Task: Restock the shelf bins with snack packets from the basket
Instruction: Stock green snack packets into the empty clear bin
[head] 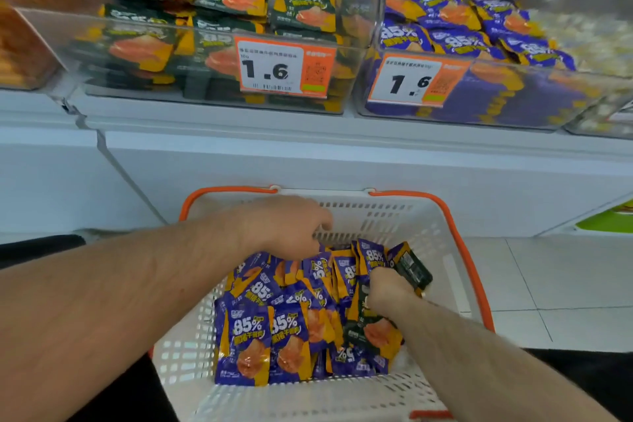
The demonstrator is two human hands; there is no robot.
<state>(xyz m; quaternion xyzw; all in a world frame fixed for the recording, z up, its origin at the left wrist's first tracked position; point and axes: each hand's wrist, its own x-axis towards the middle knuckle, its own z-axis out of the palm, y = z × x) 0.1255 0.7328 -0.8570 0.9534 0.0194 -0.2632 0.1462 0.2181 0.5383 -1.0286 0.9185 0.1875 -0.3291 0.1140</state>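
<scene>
A white basket (428,243) with orange handles stands on the floor below the shelf and holds several purple snack packets (250,332) plus a green one (373,332). My left hand (291,226) reaches into the far side of the pile, its fingers curled down among the purple packets. My right hand (387,291) grips a bunch of packets (409,265), purple and dark ones, at the basket's right side. On the shelf above, a clear bin of green packets (212,55) sits left of a clear bin of purple packets (479,79).
Each bin carries an orange price tag (284,68) reading 1.6. A bin of orange goods (20,55) is at far left, a bin of pale snacks (589,41) at far right. White shelf front (308,161) rises behind the basket; tiled floor (548,284) lies to the right.
</scene>
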